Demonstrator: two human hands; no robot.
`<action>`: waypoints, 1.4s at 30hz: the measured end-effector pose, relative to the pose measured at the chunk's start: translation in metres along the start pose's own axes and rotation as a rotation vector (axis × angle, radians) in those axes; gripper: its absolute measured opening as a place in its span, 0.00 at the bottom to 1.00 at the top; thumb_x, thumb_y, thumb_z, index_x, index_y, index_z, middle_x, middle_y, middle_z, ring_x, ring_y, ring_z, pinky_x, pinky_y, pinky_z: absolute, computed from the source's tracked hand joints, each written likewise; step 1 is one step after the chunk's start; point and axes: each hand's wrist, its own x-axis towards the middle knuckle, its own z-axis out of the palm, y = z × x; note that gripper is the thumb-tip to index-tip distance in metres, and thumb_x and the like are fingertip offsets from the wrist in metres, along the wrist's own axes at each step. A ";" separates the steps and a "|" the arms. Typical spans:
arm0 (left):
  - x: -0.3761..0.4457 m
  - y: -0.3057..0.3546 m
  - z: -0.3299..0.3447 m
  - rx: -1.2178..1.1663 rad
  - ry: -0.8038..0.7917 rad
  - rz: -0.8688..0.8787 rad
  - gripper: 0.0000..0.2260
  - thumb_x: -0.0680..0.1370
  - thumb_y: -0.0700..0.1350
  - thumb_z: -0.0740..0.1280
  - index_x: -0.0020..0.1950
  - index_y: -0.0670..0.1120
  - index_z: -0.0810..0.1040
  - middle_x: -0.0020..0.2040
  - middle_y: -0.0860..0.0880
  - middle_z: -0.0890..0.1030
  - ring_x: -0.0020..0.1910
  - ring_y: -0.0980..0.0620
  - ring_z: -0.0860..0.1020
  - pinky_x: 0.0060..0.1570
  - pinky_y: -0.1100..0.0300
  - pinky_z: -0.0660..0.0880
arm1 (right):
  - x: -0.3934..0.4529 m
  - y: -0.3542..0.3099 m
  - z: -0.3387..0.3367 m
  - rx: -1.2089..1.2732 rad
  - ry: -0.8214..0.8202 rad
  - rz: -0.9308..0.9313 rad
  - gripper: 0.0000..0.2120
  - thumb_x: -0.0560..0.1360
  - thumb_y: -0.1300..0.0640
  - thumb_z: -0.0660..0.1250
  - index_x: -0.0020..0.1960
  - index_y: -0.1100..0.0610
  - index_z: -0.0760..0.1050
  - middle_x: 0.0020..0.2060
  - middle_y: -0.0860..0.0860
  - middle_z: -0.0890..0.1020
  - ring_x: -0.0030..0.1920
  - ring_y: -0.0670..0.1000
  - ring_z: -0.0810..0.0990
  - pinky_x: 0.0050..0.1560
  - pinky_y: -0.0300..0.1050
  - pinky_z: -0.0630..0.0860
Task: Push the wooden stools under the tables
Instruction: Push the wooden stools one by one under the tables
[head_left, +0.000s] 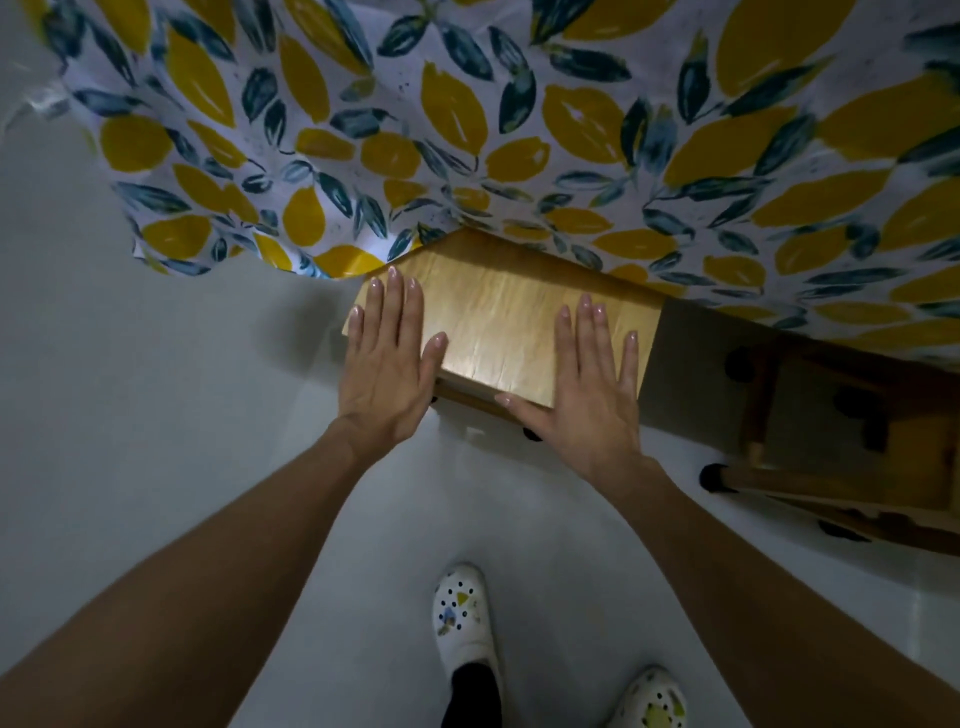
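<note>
Head view looks straight down on a wooden stool (498, 322) whose seat is a pale, honey-coloured rectangle with visible grain and a soft sheen near its front edge. I see its far end tucked beneath the hanging edge of a tablecloth (519, 130), white and printed with yellow lemons and dark blue-green leaves, while the near half sticks out over the pale floor (130, 415). Dark rubber-like caps show at the foot of the stool's legs just under the front edge.

My left hand (387, 358) lies flat on the seat's left corner, fingers straight and together, thumb out along the surface, palm partly over the edge. My right hand (587, 384) lies flat on the right front corner, fingers spread, thumb pointing along the front edge. Neither hand is curled round anything; both are spread out and pressing on top.

To the right, a second wooden stool (831, 441) sits in shadow under the cloth, its legs and black feet showing. Two white patterned shoes (465, 618) stand on the floor below.
</note>
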 end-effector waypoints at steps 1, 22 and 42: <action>0.001 -0.003 0.000 0.011 0.005 0.012 0.28 0.81 0.56 0.43 0.78 0.44 0.44 0.79 0.44 0.44 0.77 0.47 0.41 0.76 0.49 0.42 | 0.000 -0.002 0.003 -0.019 0.009 0.014 0.52 0.70 0.24 0.50 0.79 0.60 0.41 0.78 0.58 0.41 0.78 0.55 0.38 0.75 0.62 0.39; 0.015 -0.003 -0.006 0.012 0.005 0.019 0.28 0.81 0.56 0.42 0.78 0.44 0.45 0.79 0.44 0.46 0.78 0.46 0.42 0.75 0.50 0.43 | 0.015 -0.001 0.002 -0.059 0.000 0.010 0.53 0.69 0.23 0.42 0.79 0.60 0.41 0.78 0.57 0.42 0.78 0.55 0.38 0.76 0.61 0.41; 0.020 -0.004 -0.005 -0.015 -0.003 0.038 0.29 0.80 0.57 0.41 0.78 0.44 0.45 0.79 0.43 0.44 0.77 0.45 0.41 0.75 0.50 0.41 | 0.020 0.000 -0.003 -0.036 -0.021 -0.004 0.52 0.69 0.23 0.43 0.78 0.60 0.38 0.78 0.58 0.38 0.77 0.55 0.35 0.76 0.61 0.39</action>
